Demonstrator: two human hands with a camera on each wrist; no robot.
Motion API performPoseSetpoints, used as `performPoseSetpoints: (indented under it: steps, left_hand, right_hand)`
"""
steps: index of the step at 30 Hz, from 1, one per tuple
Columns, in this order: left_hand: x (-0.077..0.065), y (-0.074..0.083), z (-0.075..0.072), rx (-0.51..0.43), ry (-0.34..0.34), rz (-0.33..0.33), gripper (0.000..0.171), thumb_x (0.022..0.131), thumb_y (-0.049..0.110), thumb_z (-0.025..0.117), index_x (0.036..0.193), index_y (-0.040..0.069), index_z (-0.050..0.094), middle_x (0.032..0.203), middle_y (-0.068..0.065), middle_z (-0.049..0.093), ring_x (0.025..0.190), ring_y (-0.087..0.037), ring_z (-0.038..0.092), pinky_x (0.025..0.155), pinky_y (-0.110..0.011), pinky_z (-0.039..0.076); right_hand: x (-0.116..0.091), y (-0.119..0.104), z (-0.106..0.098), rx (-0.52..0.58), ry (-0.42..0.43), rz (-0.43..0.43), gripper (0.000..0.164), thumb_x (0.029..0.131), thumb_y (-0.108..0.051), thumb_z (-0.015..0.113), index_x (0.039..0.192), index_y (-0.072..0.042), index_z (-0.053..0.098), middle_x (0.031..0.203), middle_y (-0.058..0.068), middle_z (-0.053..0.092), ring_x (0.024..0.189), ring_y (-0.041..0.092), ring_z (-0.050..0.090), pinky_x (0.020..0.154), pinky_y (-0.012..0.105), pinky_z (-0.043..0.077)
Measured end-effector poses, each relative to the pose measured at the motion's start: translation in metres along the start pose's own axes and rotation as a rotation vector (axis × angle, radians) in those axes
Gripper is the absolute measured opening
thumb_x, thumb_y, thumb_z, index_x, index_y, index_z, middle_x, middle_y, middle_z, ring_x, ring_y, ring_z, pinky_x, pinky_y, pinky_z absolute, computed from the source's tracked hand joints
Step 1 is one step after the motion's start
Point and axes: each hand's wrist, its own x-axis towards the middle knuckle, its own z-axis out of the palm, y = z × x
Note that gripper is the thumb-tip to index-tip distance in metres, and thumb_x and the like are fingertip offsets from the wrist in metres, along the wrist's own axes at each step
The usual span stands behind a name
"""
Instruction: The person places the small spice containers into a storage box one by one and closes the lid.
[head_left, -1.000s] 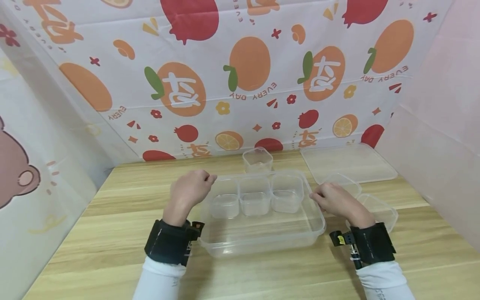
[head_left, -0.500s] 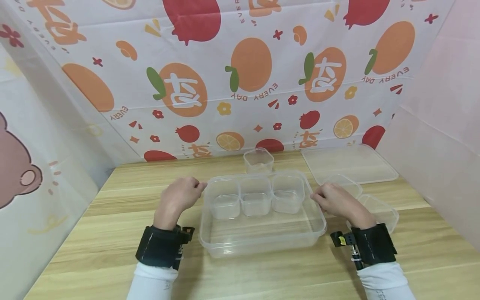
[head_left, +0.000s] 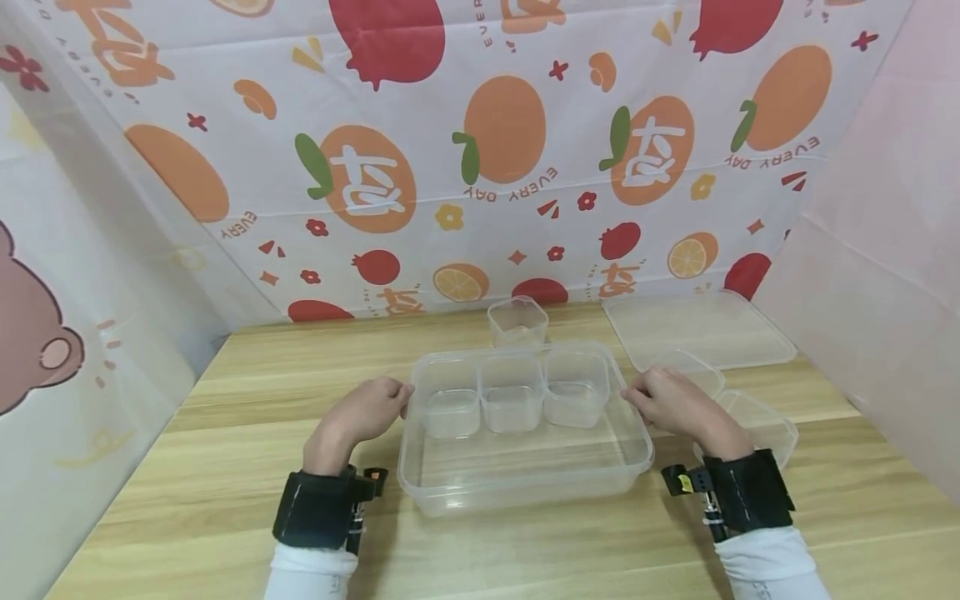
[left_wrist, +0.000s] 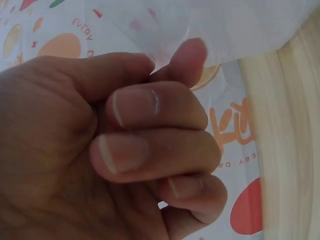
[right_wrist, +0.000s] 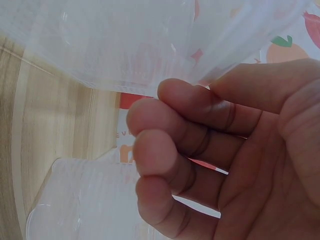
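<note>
A large clear plastic box [head_left: 525, 493] stands on the table without a lid. Three small clear containers, a left one [head_left: 450, 417], a middle one [head_left: 512, 410] and a right one [head_left: 573, 406], sit side by side along its far wall. At the box's left rim is my left hand [head_left: 365, 412]; its thumb and index finger [left_wrist: 187, 62] pinch the clear plastic edge, the other fingers curled into the palm. My right hand [head_left: 667, 402] pinches the opposite rim between thumb and index finger [right_wrist: 187, 95], the remaining fingers bent below.
Behind the box stands another small clear container [head_left: 517, 323]. A large flat clear lid [head_left: 697, 327] lies at the back right of the wooden table [head_left: 247, 467]. Smaller clear pieces [head_left: 761, 425] lie beside my right hand. A fruit-print cloth [head_left: 502, 225] hangs along the back.
My left hand has moved left from over the box's corner, then lowered so its fingertips meet the left rim. The right hand keeps its pinch on the right rim; the box has not moved.
</note>
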Motion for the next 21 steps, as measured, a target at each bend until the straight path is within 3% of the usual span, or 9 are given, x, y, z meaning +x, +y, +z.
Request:
performPoseSetpoints:
  steps: [9, 17, 21]
  left_hand:
    - [0.0017, -0.0015, 0.0013, -0.025, -0.018, 0.019, 0.035, 0.110, 0.017, 0.038, 0.093, -0.001, 0.062, 0.081, -0.009, 0.051, 0.069, -0.022, 0.044, 0.062, -0.036, 0.037]
    - [0.0041, 0.0026, 0.0050, 0.018, -0.008, 0.041, 0.035, 0.110, 0.017, 0.039, 0.086, 0.002, 0.059, 0.078, -0.006, 0.049, 0.068, -0.021, 0.045, 0.062, -0.036, 0.038]
    - [0.0041, 0.0042, 0.0048, 0.023, -0.001, 0.036, 0.034, 0.110, 0.016, 0.039, 0.092, 0.000, 0.062, 0.083, -0.007, 0.053, 0.072, -0.022, 0.048, 0.064, -0.036, 0.040]
  right_hand:
    - [0.0011, 0.0020, 0.0014, 0.010, 0.004, 0.002, 0.041, 0.102, -0.009, 0.057, 0.061, -0.011, 0.055, 0.053, -0.007, 0.039, 0.047, 0.009, 0.038, 0.050, 0.027, 0.033]
    - [-0.0016, 0.0028, -0.0003, -0.003, -0.001, 0.009, 0.041, 0.102, -0.009, 0.056, 0.061, -0.009, 0.056, 0.053, -0.007, 0.039, 0.047, 0.009, 0.037, 0.049, 0.026, 0.032]
    - [-0.0021, 0.0028, -0.0008, -0.011, 0.005, 0.010, 0.041, 0.102, -0.009, 0.056, 0.061, -0.009, 0.055, 0.054, -0.007, 0.039, 0.048, 0.009, 0.037, 0.050, 0.027, 0.032]
